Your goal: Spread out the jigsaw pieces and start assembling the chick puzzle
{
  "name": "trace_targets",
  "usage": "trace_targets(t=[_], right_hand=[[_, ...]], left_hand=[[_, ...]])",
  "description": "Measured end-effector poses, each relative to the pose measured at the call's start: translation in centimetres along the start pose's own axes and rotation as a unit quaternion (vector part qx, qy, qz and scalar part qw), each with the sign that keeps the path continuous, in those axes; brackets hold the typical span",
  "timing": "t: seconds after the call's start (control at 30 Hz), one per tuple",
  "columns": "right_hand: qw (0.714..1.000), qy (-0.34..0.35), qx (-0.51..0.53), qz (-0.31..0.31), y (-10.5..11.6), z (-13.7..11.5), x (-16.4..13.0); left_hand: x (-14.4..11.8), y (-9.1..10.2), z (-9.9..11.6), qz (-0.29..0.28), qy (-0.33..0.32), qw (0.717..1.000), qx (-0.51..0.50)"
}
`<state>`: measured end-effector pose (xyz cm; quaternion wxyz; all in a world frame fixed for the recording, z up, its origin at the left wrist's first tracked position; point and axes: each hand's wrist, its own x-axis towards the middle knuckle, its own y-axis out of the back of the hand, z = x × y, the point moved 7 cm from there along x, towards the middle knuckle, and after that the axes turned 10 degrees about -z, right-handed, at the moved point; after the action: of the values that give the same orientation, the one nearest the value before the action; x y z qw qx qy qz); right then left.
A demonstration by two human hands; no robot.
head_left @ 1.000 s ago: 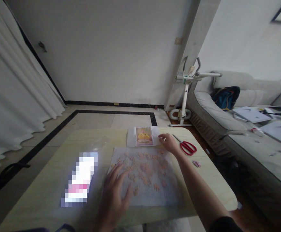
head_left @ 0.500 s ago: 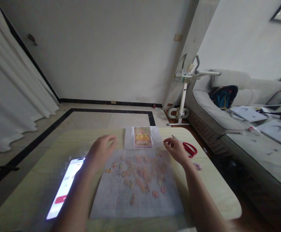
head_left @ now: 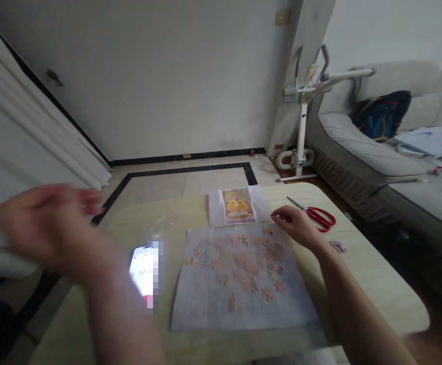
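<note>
Puzzle sheet (head_left: pixel 240 299) near table (head_left: pixel 376 284) edge

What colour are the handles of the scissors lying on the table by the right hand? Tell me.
Red, on the metal-bladed scissors; clearest in the head view.

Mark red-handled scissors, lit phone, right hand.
red-handled scissors (head_left: pixel 322 217), head view, on a red handle loop.
lit phone (head_left: pixel 142 268), head view, on its glowing screen.
right hand (head_left: pixel 297 226), head view, back of hand.
</note>
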<state>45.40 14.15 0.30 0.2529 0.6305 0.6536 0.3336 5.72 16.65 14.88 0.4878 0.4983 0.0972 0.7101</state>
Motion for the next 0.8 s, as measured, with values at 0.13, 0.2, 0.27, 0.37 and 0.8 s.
trace_targets(t=[0.13, 0.2, 0.27, 0.37, 0.8], right_hand=[[1.0, 0.019, 0.002, -0.013, -0.4, -1.2, -0.2], [0.999, 0.036, 0.002, -0.04, -0.9, -2.3, -0.4], [0.995, 0.06, 0.006, -0.074, -1.9, -3.8, -0.7], [0.984, 0.112, 0.014, -0.137, -4.0, -6.8, -1.4], [0.948, 0.162, -0.035, -0.271, -8.6, -10.0, -2.7]], left_hand=[[-1.8, -8.1, 5.7, -0.111, -0.1, 0.984, -0.094], [-3.4, -11.5, 5.1, -0.199, -0.107, 0.971, -0.082], [-4.7, -12.9, 2.9, -0.243, -0.084, 0.963, -0.083], [-5.5, -12.7, -0.8, -0.241, -0.026, 0.967, -0.081], [-6.1, -13.4, -3.1, -0.272, -0.013, 0.961, -0.047]])
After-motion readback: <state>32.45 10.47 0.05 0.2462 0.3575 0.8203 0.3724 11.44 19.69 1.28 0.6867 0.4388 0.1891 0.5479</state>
